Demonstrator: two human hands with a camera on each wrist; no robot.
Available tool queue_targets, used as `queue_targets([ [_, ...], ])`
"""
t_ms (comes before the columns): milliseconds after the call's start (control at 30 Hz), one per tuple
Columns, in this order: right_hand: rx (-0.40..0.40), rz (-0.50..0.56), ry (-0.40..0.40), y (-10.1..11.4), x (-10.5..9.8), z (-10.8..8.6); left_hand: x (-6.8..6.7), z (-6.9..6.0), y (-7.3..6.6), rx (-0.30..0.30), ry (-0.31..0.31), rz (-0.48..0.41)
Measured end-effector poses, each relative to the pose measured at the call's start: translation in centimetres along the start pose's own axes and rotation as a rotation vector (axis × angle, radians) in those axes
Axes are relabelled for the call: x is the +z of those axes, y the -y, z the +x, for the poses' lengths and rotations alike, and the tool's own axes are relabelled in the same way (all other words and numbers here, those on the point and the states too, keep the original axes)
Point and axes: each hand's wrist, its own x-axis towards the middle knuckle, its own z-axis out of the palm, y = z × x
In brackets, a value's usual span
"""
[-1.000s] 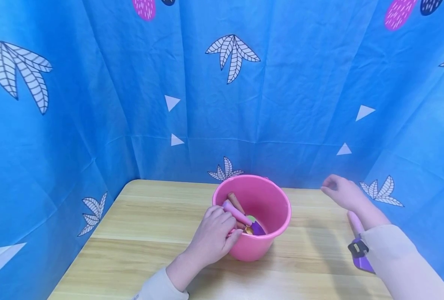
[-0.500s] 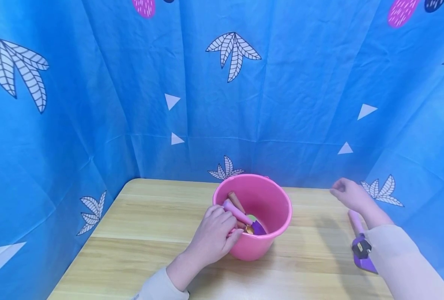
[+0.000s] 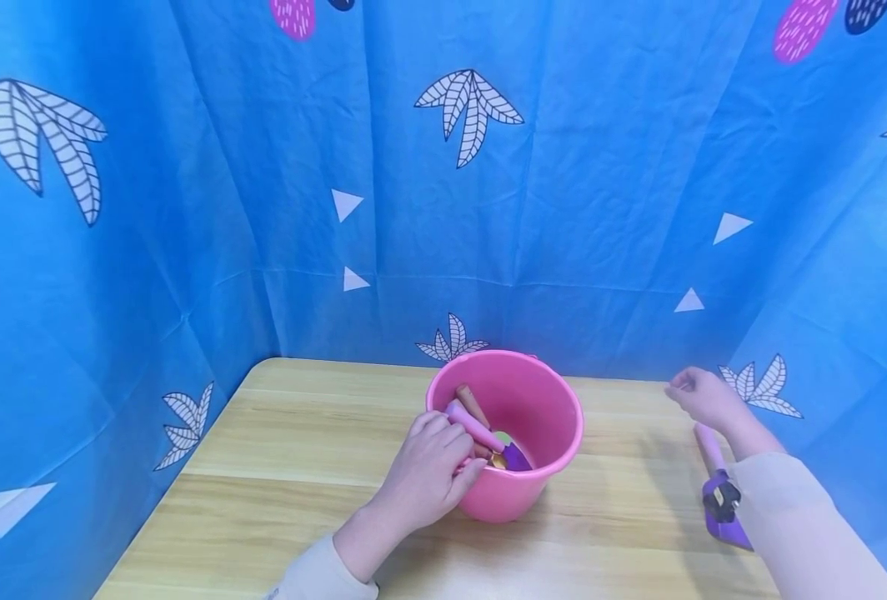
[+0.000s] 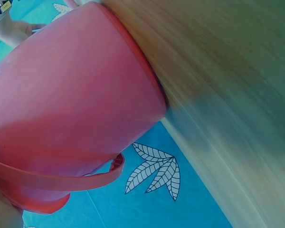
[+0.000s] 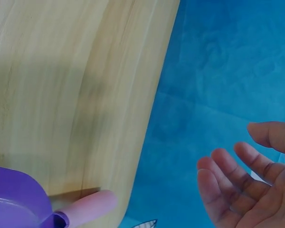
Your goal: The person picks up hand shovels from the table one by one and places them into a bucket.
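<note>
My left hand (image 3: 430, 465) grips the near left rim of a pink bucket (image 3: 502, 502), which stands upright on the table. Inside the bucket lie a tool with a pink handle (image 3: 477, 427), a brown handle (image 3: 473, 406) and a purple part (image 3: 517, 457). Off to the right, my right hand (image 3: 714, 407) hovers near the table's far edge with loosely curled fingers, holding nothing. Under the right forearm a purple toy shovel (image 5: 16, 199) with a pink handle (image 5: 91, 208) lies on the table; the sleeve partly covers it in the head view.
The light wooden tabletop (image 3: 301, 425) ends at a blue curtain (image 3: 601, 167) with leaf prints, which hangs behind and on both sides. The bucket's curved carrying handle (image 4: 61, 181) hangs against its side in the left wrist view. A black wrist camera (image 3: 721, 497) sits on the right sleeve.
My right hand has moved a little to the right and slightly down, away from the bucket. My left hand and the bucket have stayed in place.
</note>
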Motion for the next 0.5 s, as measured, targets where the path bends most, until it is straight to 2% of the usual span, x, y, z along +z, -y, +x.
queue_targets([
  [167,0.009,-0.002,0.009,-0.9,0.2,0.2,0.1,0.0,0.1,0.01,-0.001,0.012],
  [500,0.077,-0.027,0.069,-3.3,0.3,0.3,0.0,0.0,0.0,0.016,0.003,0.018],
])
